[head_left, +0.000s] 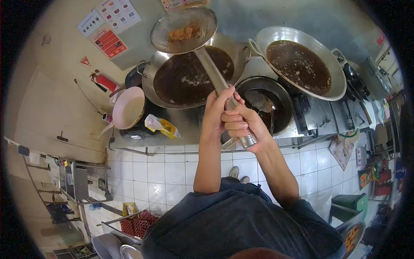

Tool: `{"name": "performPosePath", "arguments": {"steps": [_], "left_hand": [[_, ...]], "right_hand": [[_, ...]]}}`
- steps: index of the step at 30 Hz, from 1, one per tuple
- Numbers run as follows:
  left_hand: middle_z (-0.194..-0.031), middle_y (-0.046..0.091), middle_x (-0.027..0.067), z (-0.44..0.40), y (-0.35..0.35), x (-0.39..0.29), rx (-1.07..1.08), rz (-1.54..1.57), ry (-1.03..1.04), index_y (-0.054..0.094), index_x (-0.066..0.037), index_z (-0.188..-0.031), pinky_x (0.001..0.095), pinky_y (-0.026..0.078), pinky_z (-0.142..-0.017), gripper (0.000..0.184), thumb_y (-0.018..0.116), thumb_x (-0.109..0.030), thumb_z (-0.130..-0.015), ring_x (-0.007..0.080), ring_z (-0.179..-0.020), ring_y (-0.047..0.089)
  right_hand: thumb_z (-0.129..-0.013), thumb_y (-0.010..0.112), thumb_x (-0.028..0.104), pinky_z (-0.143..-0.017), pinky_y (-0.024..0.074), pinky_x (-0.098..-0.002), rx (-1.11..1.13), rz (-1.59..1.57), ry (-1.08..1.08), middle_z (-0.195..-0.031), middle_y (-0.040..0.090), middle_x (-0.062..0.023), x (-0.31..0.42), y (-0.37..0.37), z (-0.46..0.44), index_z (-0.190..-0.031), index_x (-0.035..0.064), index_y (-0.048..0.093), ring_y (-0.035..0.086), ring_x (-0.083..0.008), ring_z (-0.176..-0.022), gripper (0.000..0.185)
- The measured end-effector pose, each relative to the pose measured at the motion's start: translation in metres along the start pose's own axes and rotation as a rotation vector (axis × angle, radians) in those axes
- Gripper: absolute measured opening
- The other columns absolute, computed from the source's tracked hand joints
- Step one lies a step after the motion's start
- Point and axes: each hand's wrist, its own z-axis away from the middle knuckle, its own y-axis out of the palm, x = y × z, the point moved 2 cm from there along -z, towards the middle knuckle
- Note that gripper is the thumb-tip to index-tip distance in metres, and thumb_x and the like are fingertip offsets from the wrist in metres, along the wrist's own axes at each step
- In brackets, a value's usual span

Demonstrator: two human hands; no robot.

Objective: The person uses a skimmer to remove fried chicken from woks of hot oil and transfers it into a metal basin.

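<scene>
Both my hands are wrapped round the thick metal handle of a large round strainer. My left hand grips further up the handle, and my right hand closes round it near its lower end. Some browned fried bits lie in the strainer's mesh. The strainer is above the far side of a wide wok of dark brown oil, with pale foam on the surface. Below my hands sits a smaller dark pan with another mesh tool in it.
A second big wok of dark oil stands at the right. A pink bowl and a yellow packet are at the left of the counter. A red fire extinguisher hangs on the left wall.
</scene>
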Motion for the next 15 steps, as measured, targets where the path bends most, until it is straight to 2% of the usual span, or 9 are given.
{"name": "performPosePath", "arguments": {"steps": [3,6,7,11,13,15], "left_hand": [[-0.073,0.057,0.0057,-0.009,-0.008,0.001,-0.005,-0.006,-0.016,0.055,-0.003,-0.081,0.0262,0.049,-0.057,0.021,0.063,-0.022,-0.083,0.0151,-0.067,0.059],[-0.073,0.057,0.006,0.0,-0.002,-0.006,-0.098,-0.012,-0.041,0.055,-0.003,-0.083,0.0269,0.05,-0.058,0.02,0.063,-0.022,-0.083,0.0157,-0.068,0.06],[-0.073,0.057,0.0062,0.0,0.002,-0.011,-0.134,-0.017,-0.041,0.055,-0.003,-0.083,0.0271,0.05,-0.058,0.02,0.063,-0.021,-0.083,0.0158,-0.069,0.06],[-0.073,0.057,0.0068,-0.024,-0.008,-0.004,-0.009,0.004,-0.013,0.055,-0.003,-0.084,0.0276,0.05,-0.058,0.021,0.063,-0.022,-0.084,0.0161,-0.068,0.06],[-0.072,0.057,0.0067,-0.028,-0.005,-0.004,-0.038,0.034,0.016,0.055,-0.002,-0.084,0.0276,0.05,-0.059,0.021,0.062,-0.022,-0.084,0.0161,-0.068,0.06],[-0.072,0.057,0.0067,-0.029,-0.002,-0.004,-0.081,0.021,0.026,0.055,-0.002,-0.084,0.0275,0.05,-0.059,0.022,0.061,-0.023,-0.084,0.0161,-0.067,0.059]], "right_hand": [[-0.089,0.042,0.004,-0.031,0.0299,-0.0138,0.012,0.001,-0.013,-0.058,0.038,0.0038,0.003,-0.006,-0.01,-0.08,0.0083,0.04,0.033,-0.0001,-0.038,0.01],[-0.089,0.042,0.004,-0.031,0.0303,-0.0146,-0.031,-0.254,0.054,-0.059,0.038,0.0038,0.004,-0.006,-0.015,-0.08,0.0083,0.04,0.034,-0.0002,-0.039,0.01],[-0.086,0.046,0.005,-0.034,0.0293,-0.0173,-0.025,-0.268,0.082,-0.06,0.038,0.0048,0.008,-0.001,-0.016,-0.074,0.0098,0.041,0.034,-0.0025,-0.041,0.014],[-0.085,0.047,0.006,-0.034,0.0298,-0.0177,-0.006,-0.027,0.029,-0.059,0.038,0.0047,0.019,-0.002,-0.018,-0.073,0.0101,0.041,0.033,-0.0029,-0.04,0.014],[-0.085,0.048,0.007,-0.034,0.03,-0.018,-0.009,0.055,-0.004,-0.059,0.038,0.0047,0.021,-0.001,-0.02,-0.072,0.0104,0.04,0.033,-0.0033,-0.039,0.015],[-0.084,0.048,0.007,-0.034,0.0298,-0.0182,-0.019,0.004,0.009,-0.059,0.038,0.0047,0.021,-0.003,-0.023,-0.073,0.0109,0.041,0.034,-0.0036,-0.039,0.014]]}}
